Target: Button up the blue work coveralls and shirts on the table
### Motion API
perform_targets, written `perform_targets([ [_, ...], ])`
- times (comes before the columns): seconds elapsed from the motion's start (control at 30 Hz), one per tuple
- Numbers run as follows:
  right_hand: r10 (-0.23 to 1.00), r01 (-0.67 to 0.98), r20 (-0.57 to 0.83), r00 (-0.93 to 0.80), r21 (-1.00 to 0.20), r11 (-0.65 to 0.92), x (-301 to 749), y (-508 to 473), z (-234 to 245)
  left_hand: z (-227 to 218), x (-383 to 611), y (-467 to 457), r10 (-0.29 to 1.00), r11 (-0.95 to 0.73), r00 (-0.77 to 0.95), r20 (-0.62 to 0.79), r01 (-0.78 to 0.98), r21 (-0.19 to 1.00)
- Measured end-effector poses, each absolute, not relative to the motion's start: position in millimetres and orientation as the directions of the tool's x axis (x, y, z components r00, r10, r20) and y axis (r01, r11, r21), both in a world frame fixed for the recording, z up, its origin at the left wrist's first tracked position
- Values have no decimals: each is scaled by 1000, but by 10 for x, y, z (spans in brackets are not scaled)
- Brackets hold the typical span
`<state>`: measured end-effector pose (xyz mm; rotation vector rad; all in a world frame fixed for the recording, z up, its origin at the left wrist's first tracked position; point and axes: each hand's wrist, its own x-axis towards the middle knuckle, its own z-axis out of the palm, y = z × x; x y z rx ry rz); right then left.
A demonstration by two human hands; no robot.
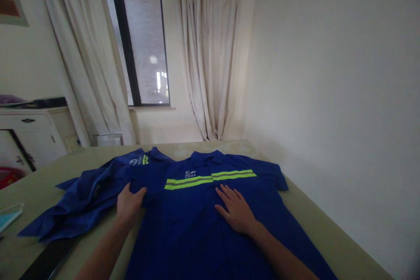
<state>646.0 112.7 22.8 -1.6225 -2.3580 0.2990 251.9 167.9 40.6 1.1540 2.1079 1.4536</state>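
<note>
A dark blue short-sleeved work shirt (187, 218) lies spread front up, collar away from me. A yellow-green reflective band crosses its chest, with a small white logo above the band on the left. My left hand (129, 203) is at the cuff of the left-side sleeve (147, 179), thumb and fingers closed around the fabric; some fingertips are hidden. My right hand (236, 210) rests flat on the shirt front just below the band, fingers stretched out and holding nothing. Beside the left sleeve lies a second blue garment (88, 201), crumpled, with a white print and a reflective strip.
The pale green table (331, 223) runs up to the wall on the right. A dark flat object (49, 258) and a blue face mask (9, 218) lie at the left. A white cabinet (36, 131), curtains (213, 52) and a window (147, 43) stand behind.
</note>
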Motion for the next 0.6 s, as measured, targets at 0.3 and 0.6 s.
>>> perform_targets([
  [0.3, 904, 840, 426, 27, -500, 210, 6673, 1382, -36, 399, 3219, 1402, 942, -335, 329, 72, 894, 296],
  [0.6, 696, 723, 267, 666, -461, -515, 8137, 1808, 142, 136, 3294, 1351, 954, -280, 253, 160, 944, 176],
])
